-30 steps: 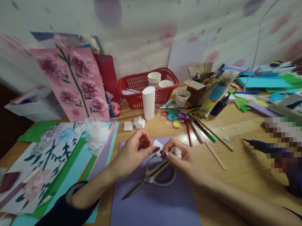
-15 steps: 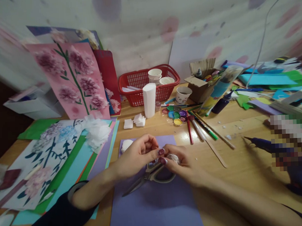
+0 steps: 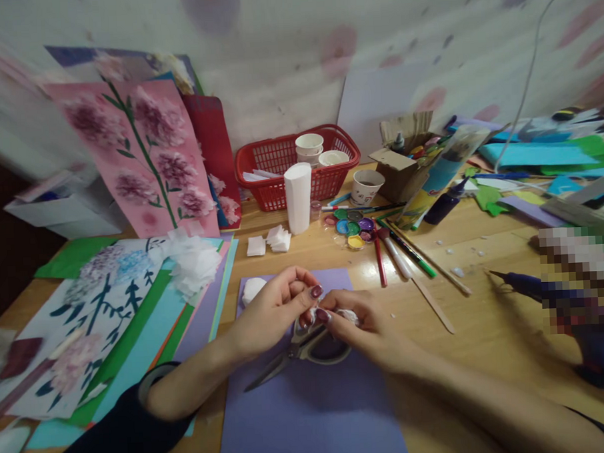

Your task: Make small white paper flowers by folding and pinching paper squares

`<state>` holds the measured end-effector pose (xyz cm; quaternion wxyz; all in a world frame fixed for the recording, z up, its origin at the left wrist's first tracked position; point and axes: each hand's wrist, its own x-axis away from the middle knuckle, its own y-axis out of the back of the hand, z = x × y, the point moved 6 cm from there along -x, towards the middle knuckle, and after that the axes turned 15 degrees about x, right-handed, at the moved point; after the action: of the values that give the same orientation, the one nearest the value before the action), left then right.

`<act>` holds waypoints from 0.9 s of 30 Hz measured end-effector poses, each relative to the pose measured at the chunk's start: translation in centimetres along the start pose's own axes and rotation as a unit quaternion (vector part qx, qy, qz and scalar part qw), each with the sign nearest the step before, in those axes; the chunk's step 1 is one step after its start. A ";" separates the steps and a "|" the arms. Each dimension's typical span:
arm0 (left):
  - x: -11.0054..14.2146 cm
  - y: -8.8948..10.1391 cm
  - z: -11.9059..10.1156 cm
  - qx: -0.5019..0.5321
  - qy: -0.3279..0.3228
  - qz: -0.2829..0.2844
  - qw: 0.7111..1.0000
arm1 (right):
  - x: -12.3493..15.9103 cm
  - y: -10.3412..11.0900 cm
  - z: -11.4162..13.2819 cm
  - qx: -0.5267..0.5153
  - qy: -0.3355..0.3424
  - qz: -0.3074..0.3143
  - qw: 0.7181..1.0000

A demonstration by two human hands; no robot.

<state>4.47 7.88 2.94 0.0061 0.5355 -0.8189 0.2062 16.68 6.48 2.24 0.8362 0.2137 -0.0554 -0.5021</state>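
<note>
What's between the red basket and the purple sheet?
Head view: a standing white roll, two small piles of white squares and, rightward, paint pots.

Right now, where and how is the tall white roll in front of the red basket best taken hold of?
Probably around the middle of the white roll, from the near side, thumb on one side and fingers on the other. It stands upright, tall and narrow, and the red basket is close behind it.

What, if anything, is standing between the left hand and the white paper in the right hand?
Nothing visible: the left hand is close beside the right hand, whose fingers hold the white paper. The scissors lie below the hands, over the purple sheet.
</note>
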 end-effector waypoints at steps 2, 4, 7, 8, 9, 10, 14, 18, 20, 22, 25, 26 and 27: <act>0.1 0.0 -0.2 -0.015 -0.005 0.005 1.000 | 0.0 0.1 0.0 0.002 -0.002 -0.004 1.000; 0.1 -0.1 -0.6 -0.023 -0.013 0.012 1.000 | 0.1 0.2 -0.1 -0.006 -0.005 -0.009 1.000; 0.2 0.0 -1.0 -0.029 -0.024 0.010 0.999 | 0.2 0.3 -0.3 -0.025 -0.013 -0.020 0.999; 0.2 0.1 -1.2 -0.038 -0.032 0.004 0.999 | 0.2 0.3 -0.4 -0.031 -0.016 -0.026 0.999; 0.2 0.2 -1.5 -0.054 -0.044 -0.002 0.998 | 0.2 0.4 -0.4 -0.036 -0.019 -0.035 0.999; 0.3 0.2 -1.8 -0.078 -0.060 -0.009 0.995 | 0.2 0.5 -0.5 -0.041 -0.019 -0.045 0.998; 0.8 0.2 -2.8 -0.166 -0.106 -0.025 0.980 | 0.4 0.9 -0.5 -0.051 -0.019 -0.076 0.996; 1.2 0.1 -3.0 -0.163 -0.118 -0.047 0.978 | 0.4 1.0 -0.4 -0.036 -0.029 -0.081 0.996; 1.3 0.0 -3.1 -0.165 -0.128 -0.055 0.976 | 0.3 1.1 -0.3 -0.031 -0.031 -0.084 0.995; 1.4 0.0 -3.1 -0.173 -0.140 -0.063 0.973 | 0.2 1.1 -0.2 -0.026 -0.028 -0.083 0.996; 1.5 0.0 -3.3 -0.198 -0.164 -0.074 0.964 | 0.2 1.1 -0.2 -0.016 -0.024 -0.082 0.996; 1.5 0.0 -3.4 -0.212 -0.175 -0.076 0.959 | 0.2 1.1 -0.1 -0.014 -0.023 -0.083 0.996; 1.6 0.0 -3.4 -0.227 -0.186 -0.077 0.953 | 0.1 1.1 -0.1 -0.013 -0.022 -0.084 0.996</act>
<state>3.09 7.70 6.45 -0.0090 0.6103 -0.7871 -0.0894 17.73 6.85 2.57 0.7923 0.1959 -0.0490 -0.5758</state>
